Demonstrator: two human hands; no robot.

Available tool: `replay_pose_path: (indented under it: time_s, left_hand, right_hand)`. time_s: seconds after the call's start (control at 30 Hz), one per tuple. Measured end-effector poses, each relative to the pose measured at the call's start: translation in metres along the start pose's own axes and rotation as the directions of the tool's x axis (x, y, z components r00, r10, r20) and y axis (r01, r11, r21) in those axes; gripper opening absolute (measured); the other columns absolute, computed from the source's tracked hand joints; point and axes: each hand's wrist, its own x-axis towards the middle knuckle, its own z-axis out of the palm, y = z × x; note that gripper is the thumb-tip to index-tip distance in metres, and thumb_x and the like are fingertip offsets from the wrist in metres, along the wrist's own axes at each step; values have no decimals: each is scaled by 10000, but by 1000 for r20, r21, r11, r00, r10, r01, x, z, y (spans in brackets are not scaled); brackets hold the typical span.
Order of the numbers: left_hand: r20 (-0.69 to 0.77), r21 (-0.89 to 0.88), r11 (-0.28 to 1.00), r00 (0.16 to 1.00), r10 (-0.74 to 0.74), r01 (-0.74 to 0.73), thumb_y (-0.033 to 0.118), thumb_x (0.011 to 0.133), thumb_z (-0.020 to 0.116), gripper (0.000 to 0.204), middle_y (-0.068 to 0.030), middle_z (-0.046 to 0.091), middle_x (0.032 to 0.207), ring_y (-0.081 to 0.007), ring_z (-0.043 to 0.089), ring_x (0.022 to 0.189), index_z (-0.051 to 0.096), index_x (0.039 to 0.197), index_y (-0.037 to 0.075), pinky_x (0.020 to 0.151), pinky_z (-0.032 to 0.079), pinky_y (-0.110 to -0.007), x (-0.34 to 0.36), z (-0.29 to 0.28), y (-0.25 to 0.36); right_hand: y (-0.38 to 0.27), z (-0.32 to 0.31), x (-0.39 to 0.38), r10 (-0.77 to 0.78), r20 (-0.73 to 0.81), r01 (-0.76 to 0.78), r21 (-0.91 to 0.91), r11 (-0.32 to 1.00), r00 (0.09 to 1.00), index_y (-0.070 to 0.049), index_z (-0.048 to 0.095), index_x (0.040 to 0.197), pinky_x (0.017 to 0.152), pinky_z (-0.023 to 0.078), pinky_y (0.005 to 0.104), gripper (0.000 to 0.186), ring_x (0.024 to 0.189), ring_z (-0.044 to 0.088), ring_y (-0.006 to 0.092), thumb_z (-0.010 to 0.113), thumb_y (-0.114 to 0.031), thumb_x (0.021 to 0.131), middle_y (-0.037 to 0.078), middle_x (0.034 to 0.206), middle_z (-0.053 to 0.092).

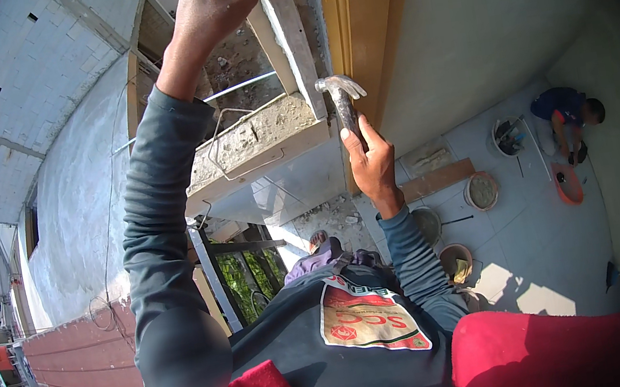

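My right hand is wrapped round the handle of a claw hammer, held upright with its steel head at the top. The hammer head is beside a narrow grey board that runs along the opening next to the yellow-brown frame. My left hand is raised high at the board's upper end, its fingers curled and thumb stretched toward the board. The picture's top edge cuts off part of that hand, and whatever it pinches is hidden.
Below the board lies a rough concrete ledge with bent wire sticking out. On the tiled floor to the right are buckets, a wooden plank and a crouching person beside an orange basin. A dark metal railing stands lower left.
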Motion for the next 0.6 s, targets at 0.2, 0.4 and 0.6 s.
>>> replay_pose_path:
  time_s: [0.2,0.4,0.6]
  left_hand:
    - [-16,-99,994,999,-43,42,165,907,696,238,-110,608,779,-201,612,703,553,874,-23,624,496,-348,8,12,-20]
    - [-39,113,991,996,77,-72,162,899,697,259,-131,561,728,-227,598,711,515,849,-14,626,479,-362,5,4,-13]
    - [15,-2,997,996,83,-83,477,836,770,535,-126,722,978,-219,710,921,651,1096,24,824,576,-384,-3,8,-35]
  right_hand:
    - [6,7,1,-14,3,14,-34,999,1000,139,588,1208,680,523,393,398,748,680,352,619,-173,963,275,872,673]
    - [-2,10,-1,-157,-50,155,-40,987,986,174,572,1201,695,525,409,412,779,671,392,626,-151,954,297,910,666]
    - [0,15,0,-22,26,25,-97,995,999,180,564,1209,760,524,437,424,899,665,435,628,-145,944,331,994,653]
